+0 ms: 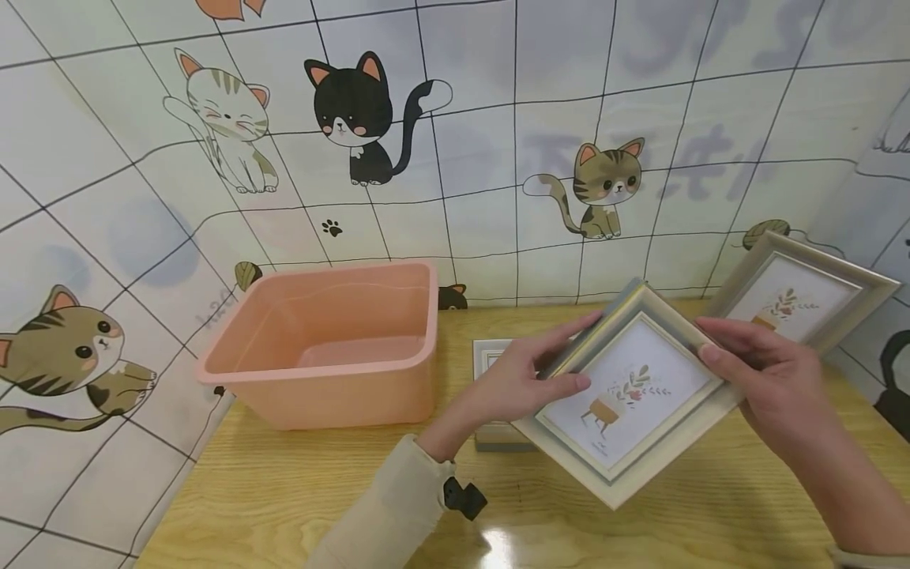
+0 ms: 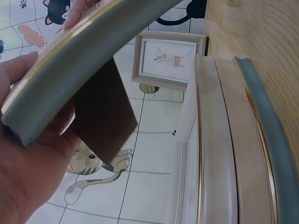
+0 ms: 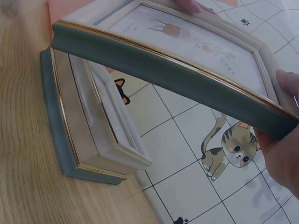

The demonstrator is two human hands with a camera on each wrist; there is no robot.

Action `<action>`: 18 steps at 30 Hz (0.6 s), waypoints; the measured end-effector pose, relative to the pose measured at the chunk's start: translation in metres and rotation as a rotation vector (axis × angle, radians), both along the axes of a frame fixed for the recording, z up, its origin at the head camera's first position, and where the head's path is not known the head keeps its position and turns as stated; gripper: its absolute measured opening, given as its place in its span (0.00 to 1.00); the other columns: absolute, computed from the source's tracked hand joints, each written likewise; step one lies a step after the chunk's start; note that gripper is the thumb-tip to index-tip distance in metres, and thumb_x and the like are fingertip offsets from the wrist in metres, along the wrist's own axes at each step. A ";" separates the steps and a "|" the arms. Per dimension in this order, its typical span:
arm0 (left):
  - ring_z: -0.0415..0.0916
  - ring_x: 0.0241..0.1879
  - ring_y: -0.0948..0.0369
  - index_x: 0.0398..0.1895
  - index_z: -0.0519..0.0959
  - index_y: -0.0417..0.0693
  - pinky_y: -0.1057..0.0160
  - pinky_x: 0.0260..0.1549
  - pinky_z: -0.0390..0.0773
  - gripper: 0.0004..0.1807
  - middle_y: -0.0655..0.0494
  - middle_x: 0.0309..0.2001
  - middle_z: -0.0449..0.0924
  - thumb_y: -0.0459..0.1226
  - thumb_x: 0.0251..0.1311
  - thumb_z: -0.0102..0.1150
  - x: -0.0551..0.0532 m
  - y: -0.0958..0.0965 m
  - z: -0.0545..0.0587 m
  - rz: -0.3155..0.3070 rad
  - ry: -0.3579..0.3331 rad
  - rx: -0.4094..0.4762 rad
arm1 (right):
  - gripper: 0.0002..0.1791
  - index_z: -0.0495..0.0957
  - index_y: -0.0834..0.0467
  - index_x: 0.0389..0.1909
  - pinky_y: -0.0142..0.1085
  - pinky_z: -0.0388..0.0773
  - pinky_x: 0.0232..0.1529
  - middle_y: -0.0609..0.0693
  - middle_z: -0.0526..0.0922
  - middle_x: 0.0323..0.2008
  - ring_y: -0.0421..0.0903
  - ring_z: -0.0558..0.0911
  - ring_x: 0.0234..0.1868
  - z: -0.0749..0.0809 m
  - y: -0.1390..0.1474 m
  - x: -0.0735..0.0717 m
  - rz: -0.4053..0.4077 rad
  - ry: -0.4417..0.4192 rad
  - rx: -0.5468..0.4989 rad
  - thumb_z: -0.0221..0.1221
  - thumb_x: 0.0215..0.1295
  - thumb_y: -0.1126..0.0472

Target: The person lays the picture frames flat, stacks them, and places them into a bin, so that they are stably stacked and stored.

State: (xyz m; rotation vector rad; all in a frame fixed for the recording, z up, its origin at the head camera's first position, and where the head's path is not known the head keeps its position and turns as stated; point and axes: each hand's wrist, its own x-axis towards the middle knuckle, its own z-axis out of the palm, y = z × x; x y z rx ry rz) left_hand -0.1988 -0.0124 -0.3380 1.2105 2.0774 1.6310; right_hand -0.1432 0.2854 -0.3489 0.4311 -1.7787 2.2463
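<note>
Both hands hold a picture frame (image 1: 671, 446) tilted above the wooden table. It has a cream front, a grey-green side with a gold line, and a print of a plant in an orange pot. My left hand (image 1: 515, 378) grips its left edge, thumb on the front. On the opposite edge, my right hand (image 1: 778, 379) pinches it between thumb and fingers. A dark brown flap (image 2: 105, 116) sticks out from its back in the left wrist view. Below lies a stack of picture frames (image 3: 88, 126), partly hidden by my left hand in the head view.
An orange-pink plastic bin (image 1: 334, 395) stands at the left on the table (image 1: 284, 490). At the back right, another picture frame (image 1: 863, 288) stands upright near the wall, partly behind my right hand. A black object (image 1: 897, 387) shows at the right edge.
</note>
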 end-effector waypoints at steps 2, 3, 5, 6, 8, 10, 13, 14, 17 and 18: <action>0.82 0.42 0.66 0.80 0.62 0.58 0.61 0.35 0.86 0.37 0.47 0.55 0.81 0.32 0.70 0.62 -0.003 -0.002 -0.001 0.012 0.013 0.020 | 0.23 0.83 0.62 0.59 0.32 0.84 0.37 0.48 0.87 0.49 0.40 0.87 0.43 0.001 -0.002 -0.001 -0.011 0.003 -0.027 0.53 0.70 0.82; 0.82 0.42 0.65 0.79 0.63 0.56 0.60 0.36 0.86 0.36 0.46 0.55 0.81 0.32 0.70 0.62 -0.004 -0.003 -0.002 0.020 0.018 0.033 | 0.23 0.83 0.63 0.58 0.32 0.84 0.37 0.48 0.87 0.49 0.40 0.87 0.42 0.001 -0.003 -0.002 -0.017 0.010 -0.046 0.53 0.70 0.82; 0.83 0.43 0.66 0.78 0.66 0.53 0.60 0.38 0.86 0.34 0.45 0.58 0.80 0.31 0.70 0.61 -0.007 -0.006 -0.005 0.046 0.022 0.067 | 0.22 0.83 0.63 0.58 0.32 0.84 0.38 0.49 0.87 0.48 0.41 0.87 0.43 0.002 -0.005 -0.004 -0.023 0.006 -0.090 0.53 0.70 0.82; 0.83 0.42 0.65 0.77 0.67 0.51 0.60 0.38 0.86 0.32 0.44 0.58 0.80 0.31 0.70 0.61 -0.008 -0.007 -0.007 0.067 0.022 0.088 | 0.22 0.82 0.64 0.58 0.31 0.84 0.39 0.50 0.87 0.48 0.41 0.87 0.43 0.003 -0.005 -0.005 -0.031 0.006 -0.116 0.53 0.70 0.81; 0.83 0.41 0.65 0.74 0.71 0.48 0.60 0.35 0.86 0.29 0.43 0.57 0.81 0.31 0.71 0.61 -0.011 -0.010 -0.011 0.121 0.004 0.132 | 0.21 0.83 0.64 0.58 0.31 0.83 0.40 0.50 0.87 0.47 0.41 0.87 0.44 0.004 -0.007 -0.007 -0.065 -0.002 -0.162 0.55 0.70 0.80; 0.83 0.40 0.65 0.72 0.73 0.45 0.62 0.32 0.85 0.26 0.42 0.56 0.81 0.31 0.71 0.60 -0.014 -0.013 -0.014 0.182 -0.020 0.179 | 0.20 0.82 0.63 0.58 0.31 0.82 0.43 0.50 0.86 0.46 0.40 0.86 0.45 0.006 -0.009 -0.009 -0.101 -0.019 -0.203 0.57 0.69 0.79; 0.82 0.37 0.64 0.68 0.76 0.40 0.65 0.29 0.82 0.23 0.41 0.54 0.82 0.30 0.71 0.59 -0.018 -0.018 -0.019 0.252 -0.043 0.244 | 0.21 0.82 0.63 0.59 0.31 0.82 0.43 0.50 0.85 0.45 0.40 0.86 0.45 0.006 -0.012 -0.012 -0.159 -0.030 -0.242 0.60 0.67 0.78; 0.81 0.35 0.64 0.66 0.77 0.39 0.66 0.29 0.81 0.22 0.40 0.54 0.82 0.29 0.70 0.59 -0.020 -0.019 -0.021 0.272 -0.043 0.256 | 0.21 0.82 0.63 0.60 0.31 0.82 0.43 0.50 0.85 0.46 0.40 0.86 0.45 0.005 -0.014 -0.013 -0.166 -0.034 -0.249 0.61 0.67 0.78; 0.79 0.33 0.64 0.62 0.79 0.35 0.68 0.32 0.80 0.20 0.39 0.54 0.83 0.28 0.68 0.61 -0.024 -0.022 -0.024 0.328 -0.056 0.283 | 0.23 0.81 0.61 0.62 0.31 0.83 0.40 0.49 0.86 0.47 0.40 0.87 0.44 0.002 -0.018 -0.013 -0.171 -0.055 -0.235 0.62 0.66 0.77; 0.79 0.33 0.64 0.61 0.80 0.35 0.68 0.33 0.80 0.19 0.40 0.54 0.83 0.28 0.67 0.62 -0.025 -0.022 -0.025 0.347 -0.068 0.289 | 0.23 0.81 0.60 0.62 0.31 0.83 0.39 0.48 0.86 0.47 0.39 0.87 0.43 0.001 -0.019 -0.012 -0.167 -0.064 -0.222 0.62 0.67 0.76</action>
